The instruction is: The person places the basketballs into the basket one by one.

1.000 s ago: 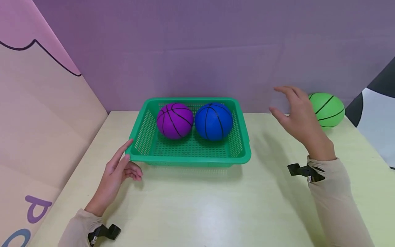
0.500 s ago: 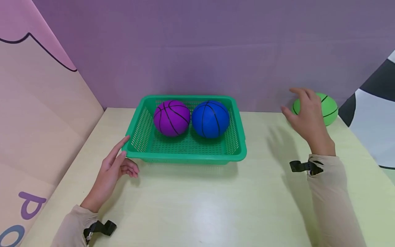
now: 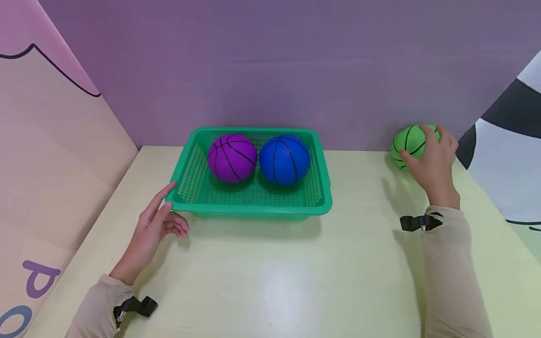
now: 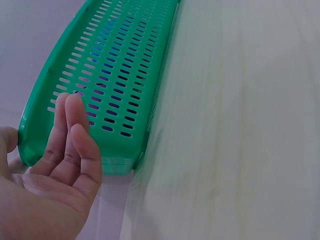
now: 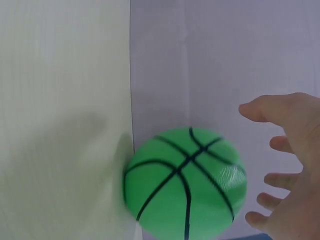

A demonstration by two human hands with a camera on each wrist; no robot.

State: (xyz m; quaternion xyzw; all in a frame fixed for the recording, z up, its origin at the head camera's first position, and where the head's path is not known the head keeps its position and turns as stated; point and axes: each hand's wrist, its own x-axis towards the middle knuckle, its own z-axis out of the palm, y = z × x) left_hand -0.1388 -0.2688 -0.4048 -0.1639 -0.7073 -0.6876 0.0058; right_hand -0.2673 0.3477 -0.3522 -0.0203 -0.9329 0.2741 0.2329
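In the head view a green basket (image 3: 249,208) stands on the table, a purple ball (image 3: 232,158) and a blue ball (image 3: 284,160) side by side in it. My left hand (image 3: 145,234) is at its front left corner, straight index finger and thumb touching the rim; the other fingers hang loosely below, as the left wrist view shows. At the far right a green ball (image 5: 185,187) with black lines sits by the back wall. Over it reaches my right hand (image 3: 437,164), fingers spread and slightly bent. The right wrist view shows a gap between fingertips and ball.
A purple wall (image 3: 270,70) closes off the table's (image 3: 270,272) back edge. A pale printed panel (image 3: 50,178) borders the left side, a black and white one (image 3: 507,159) the right.
My right hand has moved right, from beside the green ball to over it. The green ball has shifted a little left. My left hand stays at the basket corner; the whole view drifts slightly.
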